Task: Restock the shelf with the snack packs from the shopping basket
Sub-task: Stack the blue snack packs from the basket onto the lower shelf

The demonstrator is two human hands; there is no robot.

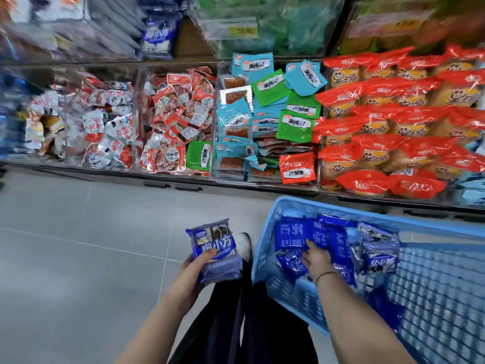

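Gathering: our left hand (193, 274) grips a held stack (216, 256) of blue snack packs. The thumb is curled over the top pack's front, and the stack is out over the floor, just left of the basket.
Right hand: our right hand (316, 260) is down inside the shopping basket (367, 212), lying on the loose packs (338, 245). Its fingertips are hidden among them and the picture is blurred, so we cannot tell whether it pinches one or only rests there.
Basket: several blue packs lie heaped at the end nearest the shelf, with bare mesh showing at the other end.
Shelf: the shelf (262, 183) stands before us, its lower bins filled with red, green and teal packs. The matching blue packs (157, 35) sit on the upper tier, up to our left.
Done: we judge that a handful has been collected, but none of it has been placed.
Left: we need to carry the stack up to the blue row, then come back for the packs in the basket.
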